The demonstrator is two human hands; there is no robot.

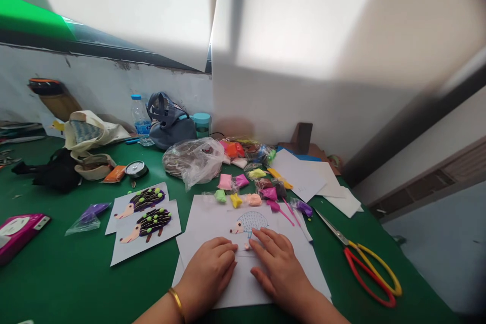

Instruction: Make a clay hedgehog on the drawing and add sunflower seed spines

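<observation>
A small card (pixel 237 250) with a blue-outlined hedgehog drawing (pixel 252 221) lies on white paper sheets (pixel 205 217). The hedgehog's face is filled with peach clay, with a dark eye and nose. My left hand (pixel 214 271) rests on the card's lower left, fingers lying down and holding nothing. On the other side, my right hand (pixel 279 263) has its fingers apart, the tips touching the card near the hedgehog's legs. Between both hands sits a small lump of peach clay (pixel 247 246), close to the right fingertips. A packet of peach clay (pixel 253 200) lies just above the card.
Coloured clay packets (pixel 225 181) and a plastic bag (pixel 195 159) lie behind the sheets. Pink modelling tools (pixel 287 212) and large scissors (pixel 360 258) are at right. Two finished hedgehog cards (pixel 148 243) lie at left on the green table (pixel 76 283).
</observation>
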